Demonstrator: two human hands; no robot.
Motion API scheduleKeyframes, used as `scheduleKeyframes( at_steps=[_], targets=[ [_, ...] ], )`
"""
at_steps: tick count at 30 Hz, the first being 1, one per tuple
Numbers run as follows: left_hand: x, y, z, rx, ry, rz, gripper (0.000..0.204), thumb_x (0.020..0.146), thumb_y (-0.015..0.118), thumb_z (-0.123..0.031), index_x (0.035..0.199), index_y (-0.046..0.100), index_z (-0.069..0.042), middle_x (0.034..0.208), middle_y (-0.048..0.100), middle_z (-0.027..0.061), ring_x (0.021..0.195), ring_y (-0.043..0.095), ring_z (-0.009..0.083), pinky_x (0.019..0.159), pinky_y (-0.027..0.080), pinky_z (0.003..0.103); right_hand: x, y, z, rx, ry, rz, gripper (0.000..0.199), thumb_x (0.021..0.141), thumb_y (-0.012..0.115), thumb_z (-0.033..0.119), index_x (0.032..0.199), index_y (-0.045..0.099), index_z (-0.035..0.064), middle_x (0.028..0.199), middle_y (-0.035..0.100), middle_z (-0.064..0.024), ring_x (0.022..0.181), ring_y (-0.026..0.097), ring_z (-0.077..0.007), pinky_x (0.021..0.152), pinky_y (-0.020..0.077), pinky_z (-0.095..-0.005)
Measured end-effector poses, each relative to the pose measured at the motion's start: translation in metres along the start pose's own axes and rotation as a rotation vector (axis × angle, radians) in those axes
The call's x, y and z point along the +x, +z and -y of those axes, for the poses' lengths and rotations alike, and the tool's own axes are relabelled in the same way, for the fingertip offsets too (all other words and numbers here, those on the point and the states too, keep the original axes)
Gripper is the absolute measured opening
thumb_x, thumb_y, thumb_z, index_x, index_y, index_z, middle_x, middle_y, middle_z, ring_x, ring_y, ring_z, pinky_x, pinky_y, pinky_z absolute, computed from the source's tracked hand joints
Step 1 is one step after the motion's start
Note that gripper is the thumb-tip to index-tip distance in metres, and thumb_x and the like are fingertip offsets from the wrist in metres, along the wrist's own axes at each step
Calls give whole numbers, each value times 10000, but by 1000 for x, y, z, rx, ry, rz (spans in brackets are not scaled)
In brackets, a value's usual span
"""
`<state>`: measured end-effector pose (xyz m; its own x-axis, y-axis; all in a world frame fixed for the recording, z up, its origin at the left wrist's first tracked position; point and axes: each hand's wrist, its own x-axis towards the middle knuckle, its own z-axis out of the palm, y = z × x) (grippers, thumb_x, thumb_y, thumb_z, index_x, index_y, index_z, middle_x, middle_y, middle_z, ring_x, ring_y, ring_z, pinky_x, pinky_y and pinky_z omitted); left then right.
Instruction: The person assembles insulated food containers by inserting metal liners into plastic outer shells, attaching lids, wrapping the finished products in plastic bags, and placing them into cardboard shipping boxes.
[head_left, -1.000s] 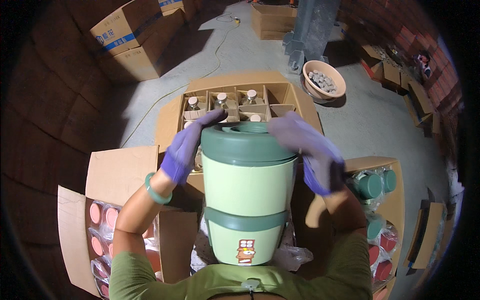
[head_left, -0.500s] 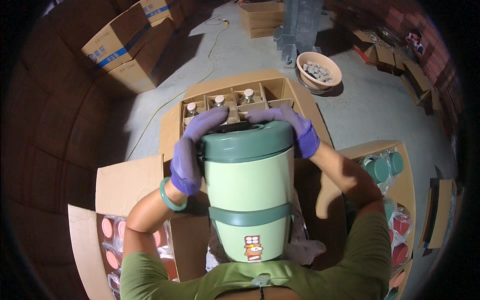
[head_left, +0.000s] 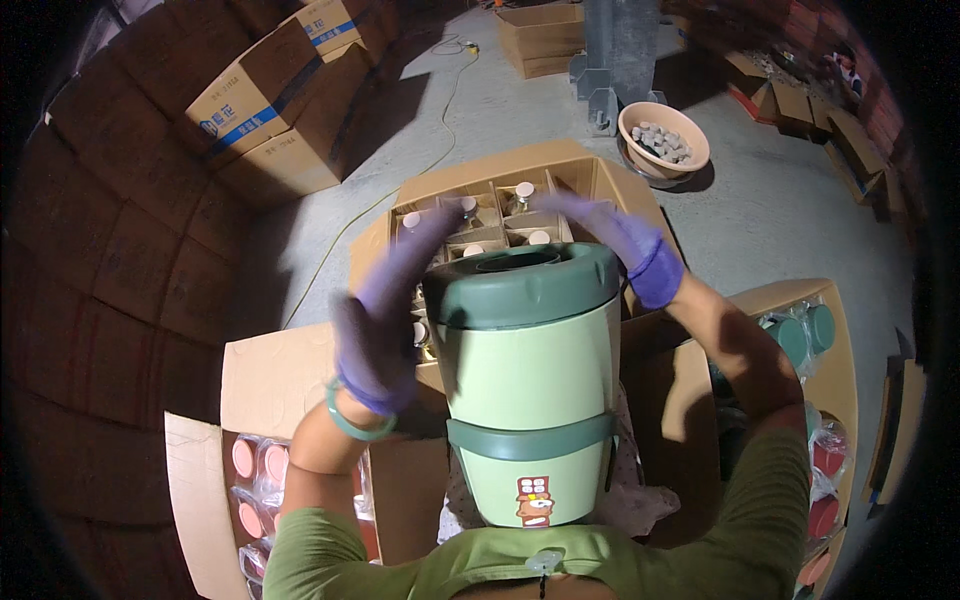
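Observation:
A tall pale green container (head_left: 530, 400) with a dark green lid (head_left: 520, 285) and a dark green band stands upright close to my chest. My left hand (head_left: 385, 315), in a purple glove, is blurred beside the lid's left edge with its fingers spread and holds nothing. My right hand (head_left: 620, 240), also gloved, lies flat past the lid's far right rim with its fingers stretched out. Whether it touches the rim I cannot tell. Behind the container stands an open cardboard box (head_left: 590, 165) with dividers and several capped bottles.
An open box (head_left: 270, 370) of pink-lidded jars lies at my left. At my right, another box (head_left: 840, 350) holds green and red lids. A bowl (head_left: 663, 140) of grey pieces sits on the concrete floor. Stacked cartons (head_left: 270, 110) line the left, and a yellow cable (head_left: 440, 110) crosses the floor.
Both hands have come off the lid's top. My left hand swung out and down to the left, and my right hand slid to the lid's far right.

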<state>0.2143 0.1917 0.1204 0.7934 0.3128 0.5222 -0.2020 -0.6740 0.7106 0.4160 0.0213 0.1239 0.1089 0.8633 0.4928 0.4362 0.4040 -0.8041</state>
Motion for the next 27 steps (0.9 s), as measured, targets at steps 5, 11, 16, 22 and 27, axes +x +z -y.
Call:
scheduleKeyframes(
  at_steps=[5,11,16,22,27],
  targets=[
    [4,2,16,-810,-544,132,497,1046,316,-257,1425,443,40,1427,498,211,1314,489,285,1122,358,356,-2,4,10,-2,-217,92,460,1038,379,250,1423,455,10,1426,505,-195,1338,477,-306,1157,311,-425],
    [0,3,18,43,120,138,544,1035,259,-271,1452,400,49,1474,449,213,1383,410,304,1166,290,399,1,5,13,-137,72,99,364,978,463,129,1326,529,48,1230,632,-178,1147,624,-315,1014,474,-410],
    [6,23,39,-1075,-475,300,498,1005,417,-188,1452,409,31,1419,513,167,1272,523,214,1093,413,337,17,18,50,-323,-125,299,429,930,514,172,1337,542,40,1107,657,-208,1024,659,-358,903,528,-382],
    [11,26,63,-1494,-535,353,465,968,528,-142,1402,483,19,1361,563,152,1209,567,197,1048,467,335,71,-14,34,-249,123,656,321,987,530,242,1205,644,36,1058,685,-89,976,657,-184,867,523,-321],
    [8,35,59,-724,-126,184,437,967,549,-174,1373,530,-14,1275,627,129,1090,641,199,960,525,303,107,-29,24,-293,250,1015,297,929,627,268,1163,686,95,1079,692,-130,999,656,-205,880,521,-359]
  ],
)
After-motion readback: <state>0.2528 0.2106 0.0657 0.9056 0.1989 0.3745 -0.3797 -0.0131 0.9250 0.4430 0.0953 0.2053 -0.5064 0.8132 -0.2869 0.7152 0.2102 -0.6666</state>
